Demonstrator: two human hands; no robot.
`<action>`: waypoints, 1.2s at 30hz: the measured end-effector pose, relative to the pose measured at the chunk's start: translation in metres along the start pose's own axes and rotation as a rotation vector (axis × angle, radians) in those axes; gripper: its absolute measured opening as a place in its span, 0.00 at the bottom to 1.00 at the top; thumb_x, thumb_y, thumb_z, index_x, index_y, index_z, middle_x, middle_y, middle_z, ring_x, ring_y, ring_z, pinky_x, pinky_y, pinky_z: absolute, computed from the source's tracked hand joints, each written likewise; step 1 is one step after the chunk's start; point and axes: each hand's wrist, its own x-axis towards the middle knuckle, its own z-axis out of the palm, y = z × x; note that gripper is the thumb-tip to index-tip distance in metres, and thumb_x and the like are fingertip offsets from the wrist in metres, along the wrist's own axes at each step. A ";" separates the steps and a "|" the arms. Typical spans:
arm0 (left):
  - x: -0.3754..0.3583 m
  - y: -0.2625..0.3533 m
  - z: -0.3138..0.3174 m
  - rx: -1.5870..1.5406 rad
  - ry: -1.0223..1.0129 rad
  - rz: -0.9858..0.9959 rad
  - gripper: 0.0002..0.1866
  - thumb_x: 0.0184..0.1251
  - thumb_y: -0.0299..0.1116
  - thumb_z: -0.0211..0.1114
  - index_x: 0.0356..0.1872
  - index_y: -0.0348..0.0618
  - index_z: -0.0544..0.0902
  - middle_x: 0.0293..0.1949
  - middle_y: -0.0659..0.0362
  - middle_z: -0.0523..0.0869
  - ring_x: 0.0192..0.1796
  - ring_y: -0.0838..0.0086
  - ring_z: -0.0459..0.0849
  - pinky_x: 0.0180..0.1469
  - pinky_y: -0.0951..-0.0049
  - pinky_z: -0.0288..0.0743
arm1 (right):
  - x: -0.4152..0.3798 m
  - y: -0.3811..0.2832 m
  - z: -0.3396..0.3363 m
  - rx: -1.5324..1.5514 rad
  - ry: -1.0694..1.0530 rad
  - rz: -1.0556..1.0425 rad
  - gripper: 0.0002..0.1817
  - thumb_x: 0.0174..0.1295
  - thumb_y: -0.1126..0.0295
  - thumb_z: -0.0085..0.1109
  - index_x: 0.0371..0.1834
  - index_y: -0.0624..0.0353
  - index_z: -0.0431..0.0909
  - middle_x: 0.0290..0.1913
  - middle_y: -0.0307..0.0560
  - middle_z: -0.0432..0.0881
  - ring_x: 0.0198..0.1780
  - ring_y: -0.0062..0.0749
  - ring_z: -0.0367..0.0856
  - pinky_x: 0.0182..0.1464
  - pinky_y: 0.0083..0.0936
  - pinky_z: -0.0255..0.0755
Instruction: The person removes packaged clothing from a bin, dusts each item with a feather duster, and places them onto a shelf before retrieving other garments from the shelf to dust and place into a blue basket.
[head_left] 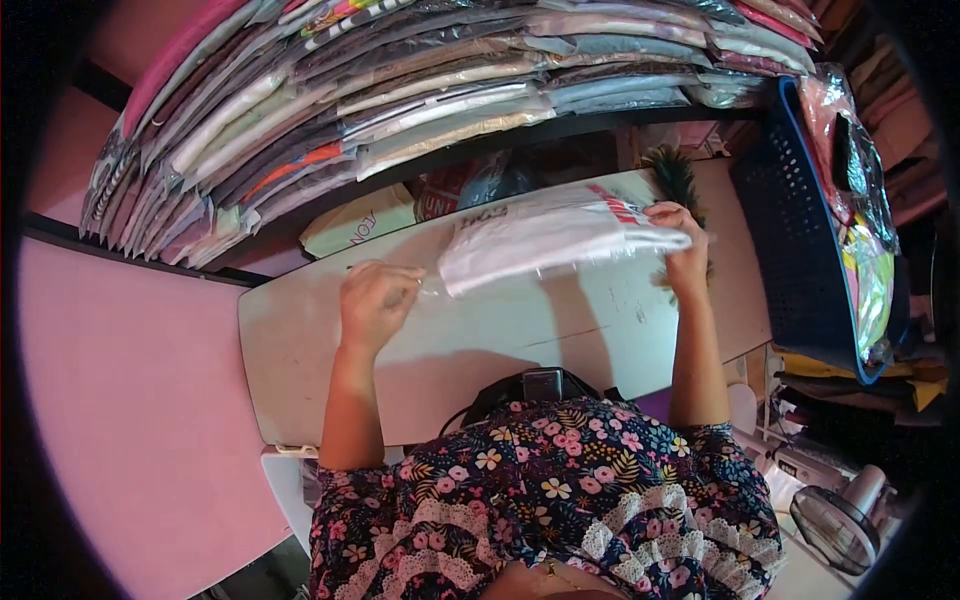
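Note:
A folded white garment [545,240] with red and dark print lies inside a clear plastic bag [432,288], held over the table. My right hand [682,248] grips its right end, thumb and fingers closed round the edge. At the opposite end, my left hand [378,300] has its fingers pinched together on the bag's loose clear edge, a short way from the cloth. Glare and thin film make the exact grip of the left fingers hard to see.
Packed garments in clear bags [440,100] fill a shelf behind the table [480,345]. A blue perforated basket [800,230] with bagged items stands right. Green tinsel-like foliage [675,175] lies near my right hand. A cream bag [360,220] sits under the shelf; a fan [835,525] is lower right.

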 end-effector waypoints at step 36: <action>-0.228 -0.044 0.126 0.155 -0.137 -0.292 0.27 0.54 0.34 0.63 0.59 0.50 0.75 0.67 0.47 0.64 0.69 0.50 0.59 0.69 0.47 0.48 | -0.200 0.040 0.091 -0.351 -0.666 0.353 0.17 0.60 0.71 0.54 0.53 0.57 0.70 0.32 0.62 0.80 0.36 0.59 0.80 0.39 0.46 0.73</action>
